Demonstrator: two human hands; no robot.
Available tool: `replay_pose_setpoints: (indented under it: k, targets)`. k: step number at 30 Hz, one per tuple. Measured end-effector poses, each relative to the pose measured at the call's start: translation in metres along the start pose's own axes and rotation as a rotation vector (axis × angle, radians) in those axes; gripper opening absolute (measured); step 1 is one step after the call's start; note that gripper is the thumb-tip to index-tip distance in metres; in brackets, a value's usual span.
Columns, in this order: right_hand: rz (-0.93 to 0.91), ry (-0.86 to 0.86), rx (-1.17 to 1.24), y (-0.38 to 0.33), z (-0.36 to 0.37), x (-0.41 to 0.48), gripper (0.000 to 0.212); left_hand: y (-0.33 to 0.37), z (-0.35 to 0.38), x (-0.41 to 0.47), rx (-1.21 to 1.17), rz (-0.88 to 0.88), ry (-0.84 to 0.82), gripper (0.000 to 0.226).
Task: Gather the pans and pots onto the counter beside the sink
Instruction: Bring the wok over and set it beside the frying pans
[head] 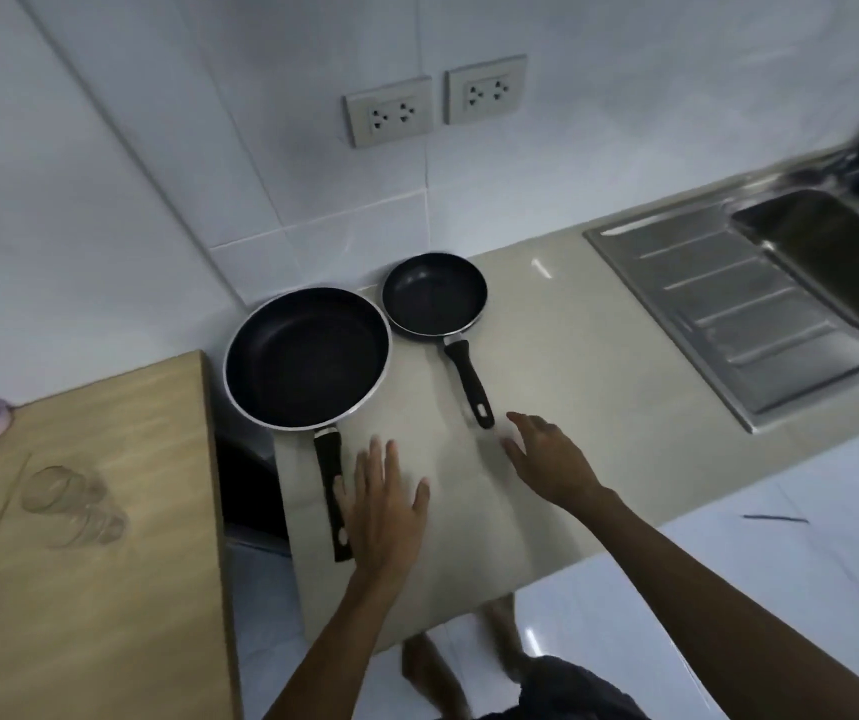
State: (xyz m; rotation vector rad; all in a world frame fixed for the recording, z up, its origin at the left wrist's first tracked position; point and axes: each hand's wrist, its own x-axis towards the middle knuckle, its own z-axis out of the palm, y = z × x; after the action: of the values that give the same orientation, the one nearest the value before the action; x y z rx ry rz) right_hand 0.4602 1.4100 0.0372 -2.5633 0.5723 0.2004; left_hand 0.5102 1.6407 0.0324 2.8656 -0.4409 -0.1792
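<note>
Left hand (383,504) flat, fingers (376,462) spread and released, just right of large pan (307,358) handle, thumb side at handle edge. Right hand (552,459) loose, grasping nothing, fingertips near small pan (435,293) handle end, apart. Pans side by side on beige table (562,387), handles toward person, slightly rightward. Steel sink (728,314) right; wooden top (105,459) left; tiled wall with two sockets (390,118).

Count: 2 frying pans, large pan (307,358) centre-left, small pan (434,295) right of it. 2 wall sockets, left socket (390,118) and right socket (486,95), upper centre. 1 sink (832,262) right edge. 2 hands: left hand (383,504), right hand (552,462).
</note>
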Motion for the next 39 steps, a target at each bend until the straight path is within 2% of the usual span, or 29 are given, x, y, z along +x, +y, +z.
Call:
replay_pose_setpoints:
  k: [5,10,16,19,28,31,36,39]
  targets:
    - [-0.032,0.075,-0.199,0.049,-0.006,-0.051,0.058,0.07,0.009,-0.017,0.087,0.305,-0.058,0.072]
    - [0.064,0.151,-0.289,0.127,-0.038,-0.105,0.061,0.165,0.028,-0.036,0.155,0.531,-0.132,0.077]
    - [0.25,0.262,-0.259,0.264,-0.109,-0.175,0.061,0.337,0.07,-0.068,0.213,0.745,-0.154,0.091]
    - [0.351,0.299,-0.246,0.339,-0.152,-0.207,0.061,0.433,0.086,-0.087,0.206,0.841,-0.174,0.086]
    - [0.605,0.41,-0.198,0.535,-0.265,-0.25,0.06,0.687,0.129,-0.113,0.19,1.051,-0.169,0.089]
    - [0.655,0.441,-0.179,0.604,-0.302,-0.241,0.061,0.773,0.153,-0.108,0.173,1.095,-0.169,0.095]
    - [0.715,0.433,-0.165,0.729,-0.378,-0.215,0.062,0.933,0.196,-0.092,0.16,1.137,-0.164,0.083]
    - [0.741,0.464,-0.166,0.803,-0.426,-0.206,0.062,1.026,0.212,-0.089,0.152,1.191,-0.155,0.087]
